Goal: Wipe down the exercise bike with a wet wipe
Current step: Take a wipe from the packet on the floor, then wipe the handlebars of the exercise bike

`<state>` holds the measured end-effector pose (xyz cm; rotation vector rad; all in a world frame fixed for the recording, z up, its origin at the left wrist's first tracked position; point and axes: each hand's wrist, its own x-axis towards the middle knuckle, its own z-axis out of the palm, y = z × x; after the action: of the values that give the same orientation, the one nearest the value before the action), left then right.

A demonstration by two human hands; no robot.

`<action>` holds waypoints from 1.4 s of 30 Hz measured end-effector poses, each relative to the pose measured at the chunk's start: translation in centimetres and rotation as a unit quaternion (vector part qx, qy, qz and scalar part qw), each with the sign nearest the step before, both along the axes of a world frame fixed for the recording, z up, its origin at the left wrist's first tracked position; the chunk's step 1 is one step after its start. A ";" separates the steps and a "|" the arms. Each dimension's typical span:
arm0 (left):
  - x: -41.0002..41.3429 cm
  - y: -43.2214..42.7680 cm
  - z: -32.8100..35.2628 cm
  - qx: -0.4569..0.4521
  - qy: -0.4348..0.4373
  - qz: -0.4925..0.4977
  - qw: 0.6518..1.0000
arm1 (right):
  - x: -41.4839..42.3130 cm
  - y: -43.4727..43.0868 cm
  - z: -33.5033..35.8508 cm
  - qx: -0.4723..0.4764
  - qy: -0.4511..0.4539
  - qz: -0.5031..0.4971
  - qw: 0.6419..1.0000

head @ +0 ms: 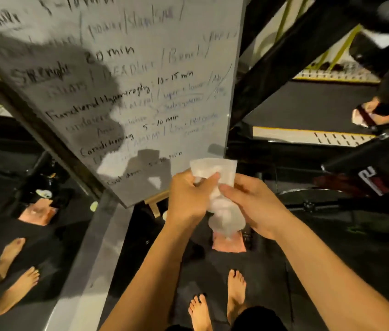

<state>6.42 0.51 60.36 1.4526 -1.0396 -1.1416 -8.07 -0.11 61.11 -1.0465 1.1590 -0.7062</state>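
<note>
A white wet wipe (219, 170) is held up in front of me, partly unfolded, its lower part hanging down between my hands. My left hand (188, 194) pinches its upper left part with thumb and fingers. My right hand (250, 201) grips it from the right side, fingers curled onto the sheet. The exercise bike (365, 173), black with red and white markings, stands at the right edge, apart from both hands.
A whiteboard (122, 80) with handwritten text leans just ahead of my hands beside a mirror (21, 187). A pink pack (229, 244) lies on the dark floor below the wipe. My bare feet (217, 302) stand close under me. Another person's foot (370, 113) shows at the right.
</note>
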 end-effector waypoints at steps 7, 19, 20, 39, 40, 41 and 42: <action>-3.2 0.9 6.4 -0.075 -0.053 -0.061 0.994 | -4.5 2.9 6.4 -0.005 -0.160 -0.239 0.958; -15.5 1.8 12.2 -0.081 0.031 -0.207 0.975 | -15.4 7.9 11.6 -0.078 -0.104 -0.315 0.940; -16.9 2.0 12.5 -0.084 0.032 -0.208 0.974 | -16.3 8.1 11.8 -0.094 -0.052 -0.329 0.938; -29.8 9.9 10.6 0.001 -0.189 -0.187 0.964 | -36.1 13.8 6.4 -0.259 0.283 -0.152 0.911; -30.2 10.0 10.8 -0.013 -0.218 -0.170 0.961 | -36.4 13.4 6.2 -0.275 0.269 -0.159 0.909; -30.5 10.0 11.0 -0.036 -0.256 -0.160 0.953 | -36.6 13.0 6.2 -0.286 0.246 -0.169 0.911; -30.8 9.9 11.1 -0.072 -0.293 -0.149 0.942 | -36.7 12.6 6.3 -0.287 0.214 -0.181 0.916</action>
<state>-24.35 10.41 71.43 1.5906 -1.7687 -0.8182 -44.78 12.46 67.44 -1.5518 1.5968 -1.1990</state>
